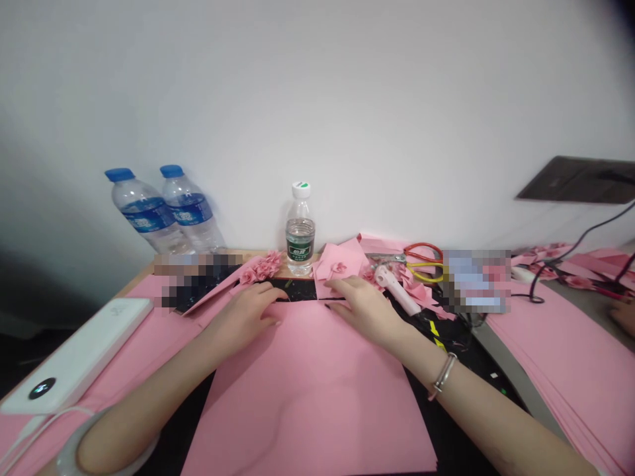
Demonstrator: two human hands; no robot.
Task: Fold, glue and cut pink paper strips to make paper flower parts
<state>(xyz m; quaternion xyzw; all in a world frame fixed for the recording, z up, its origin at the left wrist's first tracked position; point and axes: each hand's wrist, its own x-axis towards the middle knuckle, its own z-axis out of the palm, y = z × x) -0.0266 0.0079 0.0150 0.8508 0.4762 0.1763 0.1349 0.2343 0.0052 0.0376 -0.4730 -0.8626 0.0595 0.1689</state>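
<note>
On pink paper (307,396), left hand (243,318) beside right hand (362,312)

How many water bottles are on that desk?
3: a blue-capped bottle and a second blue-capped bottle lean by the wall at left; a white-capped bottle stands upright at centre. Others may be hidden.

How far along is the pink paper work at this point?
Done: pink paper flowers already sit shaped at the back of the desk. In hand: the left hand and right hand rest on a large pink sheet. Left: a stack of pink sheets lies to the right, seemingly still plain.
</note>
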